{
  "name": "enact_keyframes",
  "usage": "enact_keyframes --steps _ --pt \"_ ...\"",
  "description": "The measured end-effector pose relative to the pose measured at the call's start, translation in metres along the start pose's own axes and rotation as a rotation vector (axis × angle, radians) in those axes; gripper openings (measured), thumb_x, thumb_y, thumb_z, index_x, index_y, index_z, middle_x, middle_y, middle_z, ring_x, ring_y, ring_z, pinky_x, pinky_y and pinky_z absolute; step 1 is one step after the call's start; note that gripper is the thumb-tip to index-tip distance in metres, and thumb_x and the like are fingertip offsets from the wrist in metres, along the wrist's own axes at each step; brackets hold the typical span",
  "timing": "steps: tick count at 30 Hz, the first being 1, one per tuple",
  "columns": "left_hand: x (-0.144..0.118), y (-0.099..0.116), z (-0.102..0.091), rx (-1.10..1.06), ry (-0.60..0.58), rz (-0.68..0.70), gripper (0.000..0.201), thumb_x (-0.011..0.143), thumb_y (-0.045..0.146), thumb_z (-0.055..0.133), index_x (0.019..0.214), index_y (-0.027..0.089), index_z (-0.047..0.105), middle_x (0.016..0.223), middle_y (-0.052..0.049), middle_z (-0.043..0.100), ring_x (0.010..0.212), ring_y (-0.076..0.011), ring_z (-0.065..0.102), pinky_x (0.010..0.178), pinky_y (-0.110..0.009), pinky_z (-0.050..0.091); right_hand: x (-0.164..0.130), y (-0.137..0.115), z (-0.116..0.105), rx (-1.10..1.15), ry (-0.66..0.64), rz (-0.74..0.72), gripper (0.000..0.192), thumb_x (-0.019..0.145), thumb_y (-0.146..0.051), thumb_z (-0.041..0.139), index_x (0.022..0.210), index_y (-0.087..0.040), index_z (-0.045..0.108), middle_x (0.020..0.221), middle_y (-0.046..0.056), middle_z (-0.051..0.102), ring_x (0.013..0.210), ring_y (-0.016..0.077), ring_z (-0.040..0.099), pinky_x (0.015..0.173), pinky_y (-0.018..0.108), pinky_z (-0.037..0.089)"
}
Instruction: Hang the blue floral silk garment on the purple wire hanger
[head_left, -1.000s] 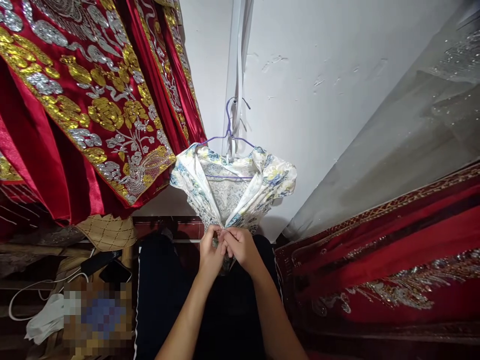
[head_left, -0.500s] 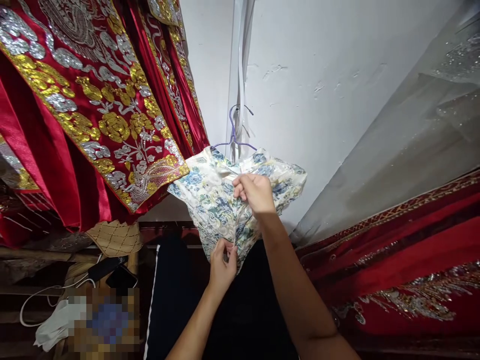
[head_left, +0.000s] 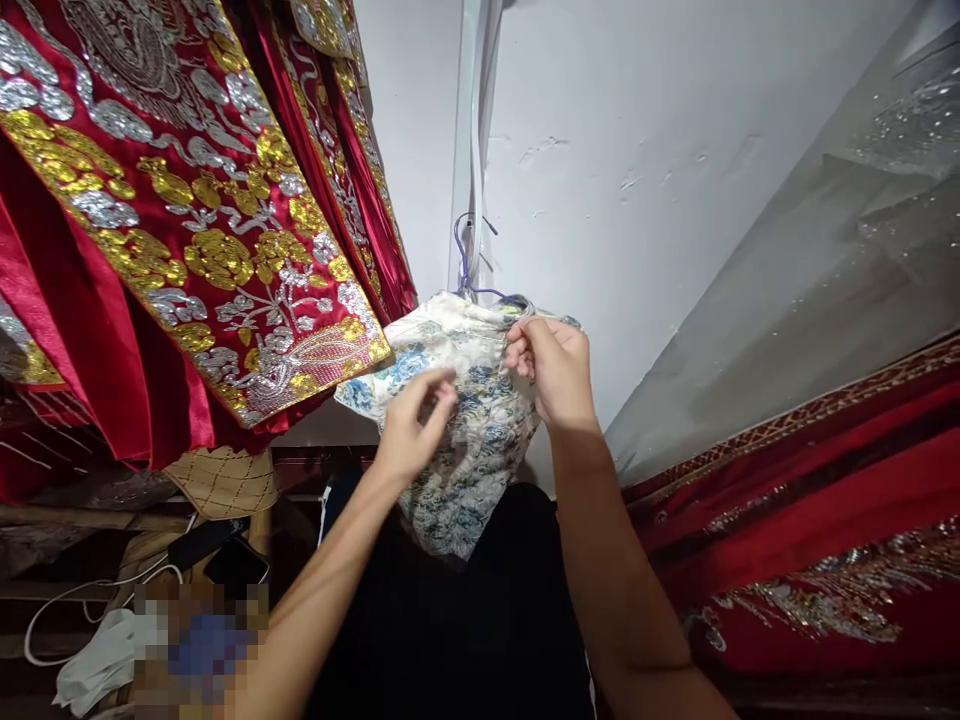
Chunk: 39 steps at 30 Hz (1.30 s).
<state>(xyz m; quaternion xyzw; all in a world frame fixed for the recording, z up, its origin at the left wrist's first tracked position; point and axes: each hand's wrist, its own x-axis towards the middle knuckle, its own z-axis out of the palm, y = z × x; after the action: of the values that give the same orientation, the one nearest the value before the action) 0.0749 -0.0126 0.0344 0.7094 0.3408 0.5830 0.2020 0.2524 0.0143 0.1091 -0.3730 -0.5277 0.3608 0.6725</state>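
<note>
One floral garment (head_left: pixel 457 440) hangs lengthwise downward from a purple hanger (head_left: pixel 466 262); the right hand (head_left: pixel 553 368) has its fingers pinched on its top edge, left hand (head_left: pixel 414 428) fingers apart. No readable writing.

White scuffed wall (head_left: pixel 637 150) — red embroidered drapes (head_left: pixel 150 220) left.

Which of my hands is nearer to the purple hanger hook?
Right. The right hand pinches the floral garment just below the purple hanger; the left hand is lower, at the garment's front.

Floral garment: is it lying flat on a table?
No, the floral garment hangs from a purple hanger against the wall, with the right hand pinching its top.
</note>
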Motion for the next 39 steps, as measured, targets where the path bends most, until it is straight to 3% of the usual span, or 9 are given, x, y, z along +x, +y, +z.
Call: enact_keyframes --steps 3,6,8,14,19,22,26,32,39 --pt "0.047 0.018 -0.005 0.122 0.012 0.163 0.042 0.099 0.031 0.054 0.14 0.021 0.053 0.102 -0.005 0.068 0.086 -0.0166 0.062 0.083 -0.031 0.05 -0.004 -0.002 0.003 -0.016 -0.123 0.016 0.018 0.081 -0.022 0.054 0.066 -0.017 0.063 0.046 -0.002 0.058 0.038 0.0061 0.042 0.04 0.017 0.029" --pt "0.071 0.026 -0.004 0.253 -0.065 0.272 0.022 0.1 0.03 0.053 0.115 0.018 0.065 0.1 -0.005 0.066 0.088 -0.017 0.061 0.082 -0.03 0.048 -0.01 0.002 0.009 0.013 -0.199 0.02 0.018 0.083 -0.024 0.054 0.069 -0.017 0.062 0.045 -0.003 0.056 0.038 0.0071 0.042 0.041 0.019 0.028" --pt "0.075 0.026 -0.004 0.325 -0.056 0.313 0.016 0.1 0.028 0.053 0.101 0.017 0.065 0.097 -0.005 0.065 0.091 -0.0176 0.06 0.084 -0.03 0.047 -0.012 0.01 0.011 -0.025 -0.197 -0.006 0.019 0.084 -0.027 0.056 0.069 -0.017 0.062 0.045 -0.003 0.056 0.04 0.0079 0.044 0.043 0.02 0.03" --pt "0.063 0.007 -0.008 0.441 0.031 0.284 0.012 0.099 0.027 0.053 0.096 0.018 0.06 0.096 -0.005 0.065 0.095 -0.0194 0.059 0.088 -0.033 0.044 -0.013 0.044 0.021 -0.226 -0.175 -0.05 0.028 0.089 -0.038 0.057 0.069 -0.018 0.06 0.048 -0.006 0.046 0.044 0.0088 0.039 0.045 0.023 0.026" --pt "0.061 0.008 -0.002 0.346 0.076 0.286 0.011 0.099 0.028 0.055 0.095 0.018 0.06 0.093 -0.004 0.062 0.091 -0.0178 0.058 0.084 -0.03 0.044 -0.002 0.059 0.023 -0.192 -0.143 -0.019 0.027 0.087 -0.037 0.057 0.068 -0.018 0.06 0.05 -0.004 0.048 0.046 0.0098 0.041 0.047 0.024 0.028" --pt "0.069 0.016 -0.006 0.213 0.2 0.278 0.012 0.099 0.03 0.055 0.097 0.019 0.06 0.094 -0.004 0.062 0.091 -0.0175 0.059 0.082 -0.03 0.045 -0.006 0.076 0.014 -0.246 -0.134 0.053 0.025 0.083 -0.032 0.058 0.063 -0.018 0.06 0.048 -0.005 0.045 0.046 0.0098 0.04 0.047 0.024 0.027" --pt "0.084 0.003 -0.036 0.005 0.382 0.125 0.016 0.096 0.035 0.06 0.092 0.02 0.06 0.087 -0.003 0.061 0.081 -0.0155 0.057 0.075 -0.027 0.045 -0.036 0.102 -0.007 -0.269 -0.12 0.189 0.024 0.079 -0.028 0.055 0.057 -0.019 0.056 0.044 -0.005 0.044 0.044 0.0102 0.038 0.046 0.025 0.026" --pt "0.08 -0.064 -0.083 -0.084 0.487 -0.167 0.02 0.088 0.035 0.068 0.082 0.016 0.063 0.079 0.0 0.061 0.072 -0.0119 0.054 0.069 -0.021 0.043 -0.092 0.103 -0.024 -0.232 -0.076 0.205 0.029 0.081 -0.03 0.054 0.054 -0.02 0.055 0.044 -0.004 0.046 0.045 0.0113 0.04 0.048 0.026 0.031" --pt "0.049 -0.1 -0.086 -0.458 0.515 -0.487 0.015 0.079 0.026 0.072 0.075 0.014 0.063 0.069 0.001 0.062 0.06 -0.0094 0.055 0.059 -0.019 0.043 -0.114 0.089 -0.02 -0.053 -0.195 0.221 0.028 0.082 -0.029 0.055 0.055 -0.021 0.057 0.043 -0.004 0.046 0.044 0.0109 0.037 0.049 0.027 0.03"
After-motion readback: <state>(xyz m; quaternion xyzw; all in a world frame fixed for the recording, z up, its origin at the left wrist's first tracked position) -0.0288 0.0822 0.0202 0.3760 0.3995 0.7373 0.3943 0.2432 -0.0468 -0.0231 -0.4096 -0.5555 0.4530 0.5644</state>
